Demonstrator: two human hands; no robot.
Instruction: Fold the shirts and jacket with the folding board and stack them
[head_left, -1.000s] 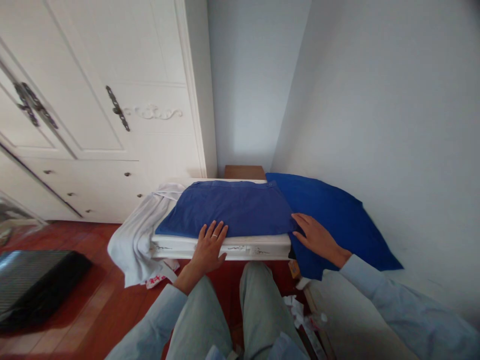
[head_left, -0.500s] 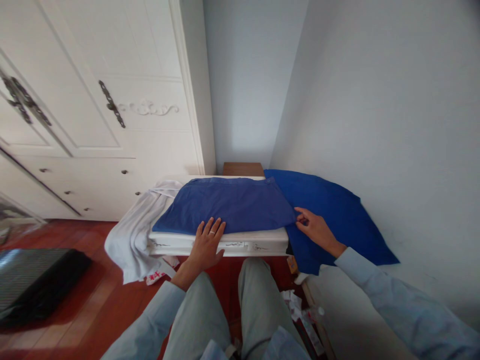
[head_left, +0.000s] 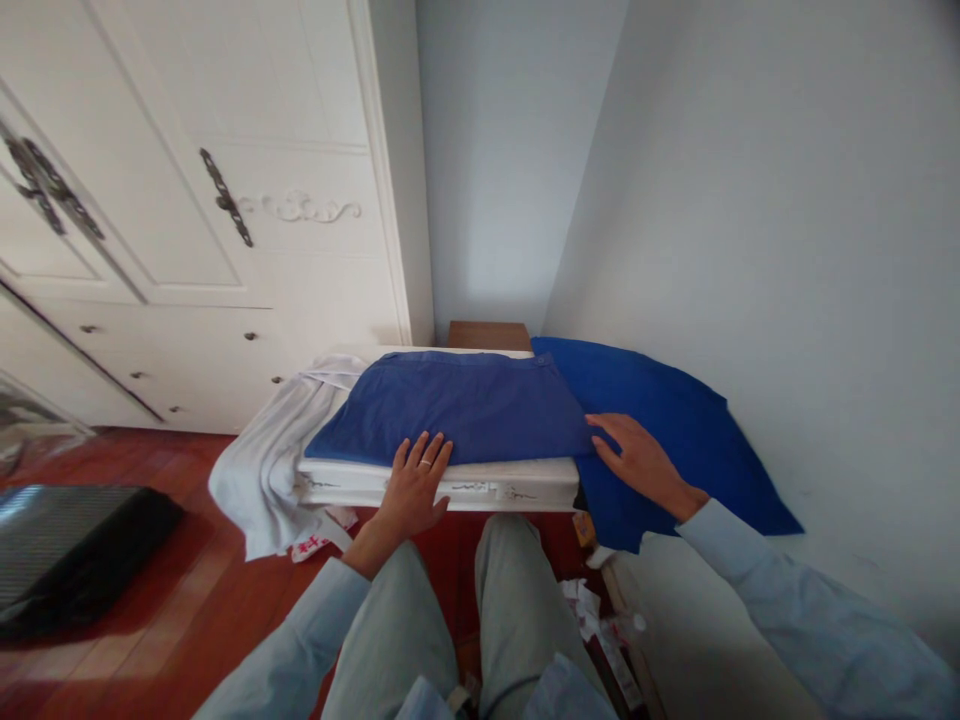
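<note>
A folded dark-blue garment (head_left: pixel 465 405) lies flat across a small white table (head_left: pixel 525 472), a button showing near its far right corner. My left hand (head_left: pixel 416 480), with a ring on one finger, rests spread on the garment's front edge. At the right end, the fingertips of my right hand (head_left: pixel 637 460) touch or hover just over the garment's edge, thumb and forefinger apart. Beneath that hand a brighter blue cloth (head_left: pixel 667 405) spreads out to the right and hangs down past the table.
White cloth (head_left: pixel 270 460) drapes over the table's left end. A white wardrobe (head_left: pixel 315 270) stands behind on the left, and a grey wall (head_left: pixel 750 220) rises at the right. On the floor are a dark ribbed case (head_left: pixel 82 550) and crumpled papers (head_left: pixel 585 605). A brown box (head_left: pixel 487 335) sits behind the table.
My right hand has loosened from a near pinch, its thumb and forefinger now farther apart at the garment's right edge. My left hand stays in place on the garment.
</note>
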